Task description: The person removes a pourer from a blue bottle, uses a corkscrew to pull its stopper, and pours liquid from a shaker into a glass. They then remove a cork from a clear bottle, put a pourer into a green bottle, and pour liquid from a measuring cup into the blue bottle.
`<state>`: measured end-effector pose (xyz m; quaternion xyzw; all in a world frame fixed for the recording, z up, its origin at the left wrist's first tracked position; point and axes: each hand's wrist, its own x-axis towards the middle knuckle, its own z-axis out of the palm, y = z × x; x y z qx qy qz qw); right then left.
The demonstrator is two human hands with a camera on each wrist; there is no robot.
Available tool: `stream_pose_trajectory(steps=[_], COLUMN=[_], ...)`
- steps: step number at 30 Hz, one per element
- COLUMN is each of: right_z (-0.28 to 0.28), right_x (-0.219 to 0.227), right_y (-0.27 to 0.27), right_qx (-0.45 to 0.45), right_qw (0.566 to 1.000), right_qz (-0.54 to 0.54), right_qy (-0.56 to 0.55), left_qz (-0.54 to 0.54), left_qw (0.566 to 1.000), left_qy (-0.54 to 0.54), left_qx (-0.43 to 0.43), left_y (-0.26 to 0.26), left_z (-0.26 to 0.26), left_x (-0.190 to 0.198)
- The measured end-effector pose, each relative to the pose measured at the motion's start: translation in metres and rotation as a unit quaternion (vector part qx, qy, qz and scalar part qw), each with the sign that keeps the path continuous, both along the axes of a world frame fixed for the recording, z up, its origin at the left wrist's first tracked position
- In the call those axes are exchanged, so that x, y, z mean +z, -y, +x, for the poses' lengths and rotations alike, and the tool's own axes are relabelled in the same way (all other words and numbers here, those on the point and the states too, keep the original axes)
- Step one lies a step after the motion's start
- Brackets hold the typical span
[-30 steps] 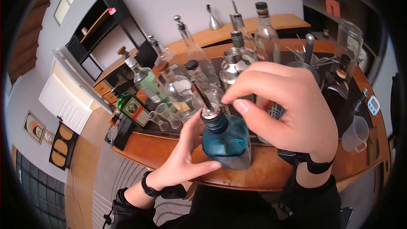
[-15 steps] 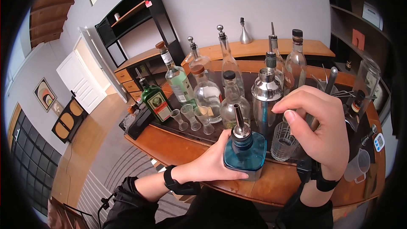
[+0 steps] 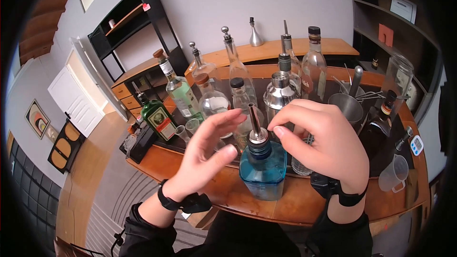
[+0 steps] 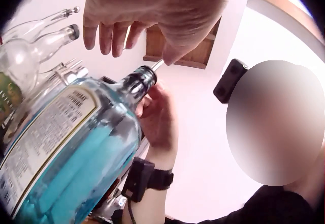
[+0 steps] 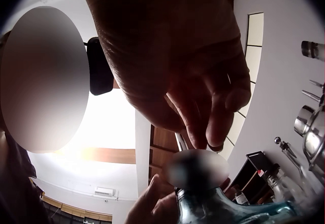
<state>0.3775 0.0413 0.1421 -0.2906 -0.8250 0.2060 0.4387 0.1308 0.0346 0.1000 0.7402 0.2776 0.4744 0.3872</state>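
Note:
A square blue glass bottle (image 3: 263, 169) stands upright at the table's front edge, a metal pourer (image 3: 257, 131) in its neck. To its left, my left hand (image 3: 197, 157) is raised with fingers and thumb spread, holding nothing. My right hand (image 3: 328, 140) hovers just right of the pourer, fingers loosely bent and thumb near the index fingertip; nothing shows between them. The left wrist view shows the bottle's pale label (image 4: 51, 132) and my left hand (image 4: 157, 10) above the neck. In the right wrist view my right hand (image 5: 172, 56) is above the bottle (image 5: 218, 208); blur hides part of the neck.
Behind the blue bottle stand a metal shaker (image 3: 281, 90), a clear bottle (image 3: 314, 66) and a green bottle (image 3: 159, 119), among several others. A ribbed glass (image 3: 301, 164) is partly behind my right hand. Farther right are a plastic jug (image 3: 394, 173) and a timer (image 3: 417, 145).
My left hand has let go of the blue bottle and moved up and left, its fingers spreading. My right hand stays bent near the pourer. The head view has shifted.

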Motion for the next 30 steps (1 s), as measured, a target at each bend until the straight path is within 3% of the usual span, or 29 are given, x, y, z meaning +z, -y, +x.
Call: stream_pose_trajectory(steps=[5,8,12,17,19,24,27,30], right_z=[0.001,0.001,-0.002,-0.008,-0.008,-0.010,-0.012,-0.010], right_x=[-0.003,-0.007,-0.011,-0.017,-0.015,-0.011,-0.017,-0.015], right_y=[-0.006,-0.007,-0.012,-0.019,-0.019,-0.016,-0.021,-0.025], right_qx=[-0.004,0.008,0.010,0.038,0.045,0.064,0.070,0.077], right_qw=[0.998,0.997,0.993,0.993,0.991,0.990,0.992,0.993], right_qz=[0.003,0.013,0.035,0.030,0.020,-0.017,-0.009,-0.012], right_qy=[0.061,0.080,0.109,0.109,0.125,0.125,0.101,0.091], left_qz=[0.081,0.052,-0.021,0.025,0.183,0.331,0.274,0.139], left_qw=[0.992,0.998,0.998,0.991,0.955,0.916,0.931,0.970], left_qy=[-0.088,-0.041,-0.055,-0.130,-0.231,-0.222,-0.234,-0.197], left_qx=[0.048,0.015,0.017,0.011,0.033,0.050,0.056,0.041], left_y=[-0.010,-0.013,-0.012,-0.017,-0.018,-0.016,-0.016,-0.016], left_z=[0.008,0.021,0.030,0.026,0.023,0.022,0.022,0.025], left_x=[0.028,0.034,0.045,0.050,0.051,0.041,0.043,0.045])
